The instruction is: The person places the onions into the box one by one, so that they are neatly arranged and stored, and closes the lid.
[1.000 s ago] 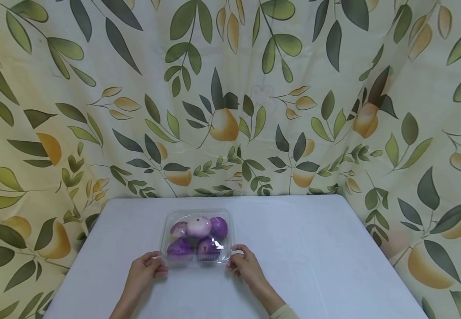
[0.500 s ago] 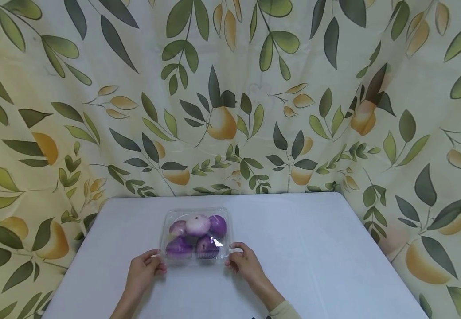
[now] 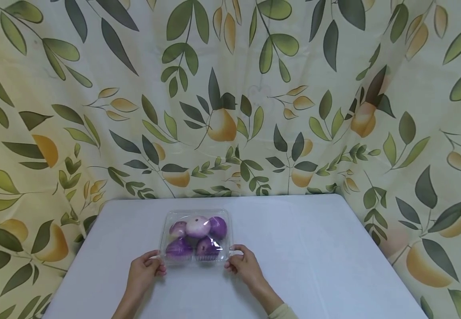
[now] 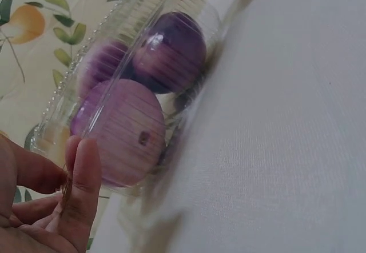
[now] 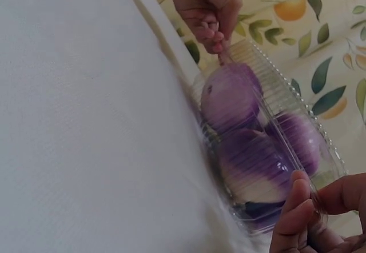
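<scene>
A clear plastic clamshell container [image 3: 230, 232] sits on the white table, its lid down over several round purple-and-white vegetables [image 3: 197, 227] that look like red onions. At its near left corner my left hand [image 3: 140, 271] pinches the rim between thumb and fingers. My right hand [image 3: 247, 269] pinches the rim at the near right corner. In the left wrist view, the left hand [image 4: 51, 207] grips the thin plastic edge, with onions [image 4: 123, 133] behind the ribbed wall. The right wrist view has the right hand [image 5: 311, 219] on the same edge, and the other hand at the far end.
The white-covered table [image 3: 314, 257] extends to both sides of the container and toward me. A curtain [image 3: 230, 97] printed with leaves and fruit hangs along the table's back edge and around both sides.
</scene>
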`<state>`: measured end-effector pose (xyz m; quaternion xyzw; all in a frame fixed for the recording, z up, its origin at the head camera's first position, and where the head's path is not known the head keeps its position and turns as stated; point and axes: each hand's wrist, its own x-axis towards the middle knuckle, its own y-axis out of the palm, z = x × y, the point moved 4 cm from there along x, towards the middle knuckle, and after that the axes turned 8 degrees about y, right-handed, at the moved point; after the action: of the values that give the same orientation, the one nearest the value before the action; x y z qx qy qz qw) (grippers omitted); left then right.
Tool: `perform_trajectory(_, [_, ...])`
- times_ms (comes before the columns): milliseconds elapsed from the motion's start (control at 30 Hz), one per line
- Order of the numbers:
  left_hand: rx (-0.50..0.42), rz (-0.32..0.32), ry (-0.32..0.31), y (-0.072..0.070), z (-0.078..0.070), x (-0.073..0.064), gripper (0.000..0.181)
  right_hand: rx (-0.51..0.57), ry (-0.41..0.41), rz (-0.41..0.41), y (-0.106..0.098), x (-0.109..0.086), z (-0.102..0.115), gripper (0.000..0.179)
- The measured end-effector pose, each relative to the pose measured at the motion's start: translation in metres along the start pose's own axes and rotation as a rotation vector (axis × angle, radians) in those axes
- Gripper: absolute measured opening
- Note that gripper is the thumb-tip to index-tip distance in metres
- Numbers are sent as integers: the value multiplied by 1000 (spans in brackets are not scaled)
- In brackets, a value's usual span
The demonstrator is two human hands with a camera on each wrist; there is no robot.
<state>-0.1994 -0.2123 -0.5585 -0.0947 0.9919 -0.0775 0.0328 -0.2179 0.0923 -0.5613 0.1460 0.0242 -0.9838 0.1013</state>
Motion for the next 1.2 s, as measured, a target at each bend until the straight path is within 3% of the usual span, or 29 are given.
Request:
perform_trajectory(233, [12,-22,-8,-1,3,2,40,-1,18,8,2,5,-3,42])
perform_trajectory(533, [-27,20,-19,-1,5,1,39,-46,64,-12,0,5,-3,47])
perform_trajectory(667, [-44,24,-26,-4,6,1,42,-71,49,-14,-5,6,-3,47])
perform_trajectory(767, [-4,5,-12,-9,7,1,43,-112,25,-31,-11,6,1,46])
perform_trajectory(1000, [256,-63,71,-16,-1,-5,47,-190,5,-105,-31,4,8,42])
perform_trajectory(1200, [351,-125,255,-12,-18,-7,45,-227,-12,-170,-46,3,14,38])
